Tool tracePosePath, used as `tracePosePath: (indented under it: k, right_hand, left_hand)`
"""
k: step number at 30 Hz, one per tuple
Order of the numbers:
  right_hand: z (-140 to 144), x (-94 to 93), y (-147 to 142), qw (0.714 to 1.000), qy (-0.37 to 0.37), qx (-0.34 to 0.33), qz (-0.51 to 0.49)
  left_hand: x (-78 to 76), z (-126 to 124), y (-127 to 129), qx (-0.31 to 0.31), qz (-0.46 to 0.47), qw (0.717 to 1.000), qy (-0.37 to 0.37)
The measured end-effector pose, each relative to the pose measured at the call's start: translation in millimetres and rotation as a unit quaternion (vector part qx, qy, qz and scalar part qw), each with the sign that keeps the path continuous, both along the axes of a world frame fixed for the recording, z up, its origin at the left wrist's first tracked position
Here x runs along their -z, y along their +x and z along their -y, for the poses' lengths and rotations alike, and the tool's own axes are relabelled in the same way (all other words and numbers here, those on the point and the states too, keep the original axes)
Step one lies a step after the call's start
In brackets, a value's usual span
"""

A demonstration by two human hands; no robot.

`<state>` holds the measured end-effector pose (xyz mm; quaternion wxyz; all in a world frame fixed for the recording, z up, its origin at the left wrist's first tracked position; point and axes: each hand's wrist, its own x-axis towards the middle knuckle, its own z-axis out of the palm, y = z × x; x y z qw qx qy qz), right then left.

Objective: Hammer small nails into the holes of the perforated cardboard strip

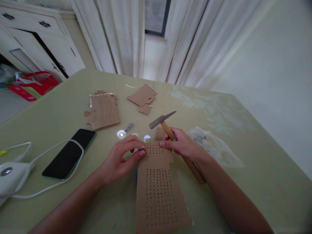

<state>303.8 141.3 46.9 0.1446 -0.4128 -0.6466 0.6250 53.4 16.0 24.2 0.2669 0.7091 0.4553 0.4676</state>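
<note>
1. Looking down from the head view: the right hand point(181, 144) is wrapped around a hammer point(170, 130); its handle runs back along the wrist and its head points left, up over the card point(157, 182).
2. The left hand point(122, 159) pinches something small, maybe a nail, at the card's top edge, just below-left of the hammer head.
3. The card's long axis runs toward the person.

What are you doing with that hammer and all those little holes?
A person sits at a green table. The right hand grips a hammer by its wooden handle. The left hand pinches something small at the top edge of a cardboard sheet full of punched holes. Another holed cardboard piece and a phone lie nearby.
</note>
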Motion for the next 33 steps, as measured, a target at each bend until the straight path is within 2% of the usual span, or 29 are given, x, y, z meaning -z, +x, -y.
tracePosePath:
  k: [11, 15, 17, 20, 23, 25, 28, 33]
  right_hand:
    - [-0.1, 0.3, -0.3, 1.000, 0.012, -0.005, 0.007]
    - [-1.8, -0.5, 0.5, 0.997, 0.064, -0.024, 0.021]
    - [-0.8, -9.6, 3.6, 0.989, 0.138, -0.036, 0.047]
    - [8.9, -38.0, 12.5, 0.957, 0.263, -0.067, 0.102]
    - [28.8, -71.2, 21.0, 0.933, 0.306, -0.120, 0.147]
    - [43.4, -85.6, 22.8, 0.921, 0.330, -0.126, 0.161]
    - [59.4, -91.7, 19.6, 0.913, 0.355, -0.109, 0.169]
    - [67.0, -90.4, 16.6, 0.892, 0.382, -0.152, 0.189]
  left_hand:
    - [-2.1, 0.2, -2.3, 0.013, -0.013, 1.000, -0.001]
    - [-3.4, 0.5, -2.3, 0.015, -0.018, 1.000, 0.016]
    - [-2.9, 0.9, -2.6, 0.016, -0.021, 0.999, 0.024]
    - [-1.7, 1.6, -3.4, 0.022, -0.034, 0.999, 0.030]
    - [-1.4, 2.2, -4.4, 0.026, -0.043, 0.998, 0.041]
    - [-1.9, 2.7, -4.8, 0.024, -0.048, 0.997, 0.051]
    - [-3.2, 3.5, -4.1, 0.017, -0.057, 0.996, 0.060]
    - [-4.1, 3.5, -2.5, 0.017, -0.072, 0.996, 0.052]
